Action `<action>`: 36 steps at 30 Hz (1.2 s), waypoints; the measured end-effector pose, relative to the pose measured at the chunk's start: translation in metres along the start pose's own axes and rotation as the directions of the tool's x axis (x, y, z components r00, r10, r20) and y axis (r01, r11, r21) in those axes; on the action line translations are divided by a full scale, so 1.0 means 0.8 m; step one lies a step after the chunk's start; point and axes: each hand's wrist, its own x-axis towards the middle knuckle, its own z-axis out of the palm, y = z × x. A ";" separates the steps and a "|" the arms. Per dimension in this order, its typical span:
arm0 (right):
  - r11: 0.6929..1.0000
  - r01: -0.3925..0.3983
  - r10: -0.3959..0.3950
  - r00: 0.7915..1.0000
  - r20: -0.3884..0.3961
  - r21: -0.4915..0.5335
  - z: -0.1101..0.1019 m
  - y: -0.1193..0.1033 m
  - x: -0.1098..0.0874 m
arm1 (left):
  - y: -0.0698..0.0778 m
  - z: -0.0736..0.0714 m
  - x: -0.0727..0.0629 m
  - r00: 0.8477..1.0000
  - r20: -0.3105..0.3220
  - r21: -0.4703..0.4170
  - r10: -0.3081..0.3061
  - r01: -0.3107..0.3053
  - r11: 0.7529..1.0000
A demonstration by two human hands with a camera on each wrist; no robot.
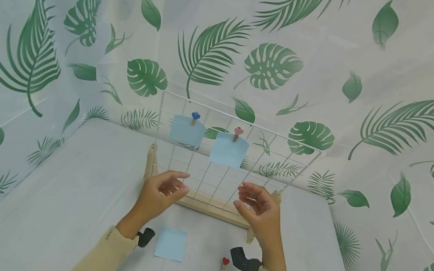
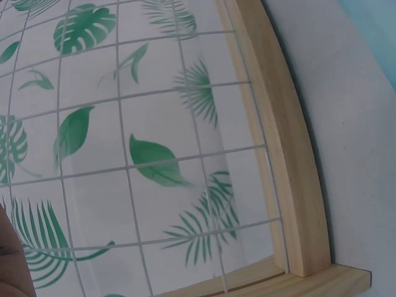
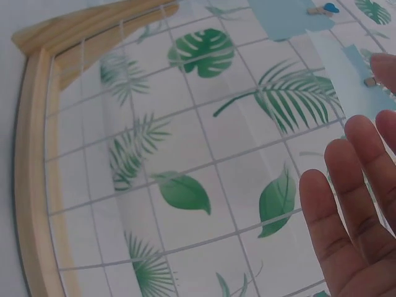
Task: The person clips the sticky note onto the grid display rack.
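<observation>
A white wire grid stands tilted in a wooden base. Near its top hang two light blue paper squares, the left paper under a clothespin with a blue heart, the right paper under one with a pink heart. My left hand hovers before the grid's lower left, fingers loosely bent and holding nothing. Opposite it, my right hand is raised before the lower right, also holding nothing; its spread fingers show in the right wrist view.
On the white table in front of the grid lies another blue paper square. To its right is a clothespin with a red heart. Black wrist-worn devices sit at both sleeves. A leaf-patterned sheet hangs behind.
</observation>
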 end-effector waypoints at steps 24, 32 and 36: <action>0.988 -0.156 0.155 0.987 -0.039 -0.014 -0.003 0.028 -0.041 | -0.026 0.005 -0.036 0.993 0.024 0.002 -0.111 0.111 0.994; 0.981 -0.193 0.191 0.979 -0.066 -0.014 -0.002 0.034 -0.054 | -0.036 0.008 -0.047 0.989 0.032 -0.005 -0.143 0.143 0.990; 0.976 -0.218 0.216 0.973 -0.085 -0.018 -0.002 0.040 -0.061 | -0.039 0.010 -0.053 0.984 0.029 -0.002 -0.175 0.175 0.985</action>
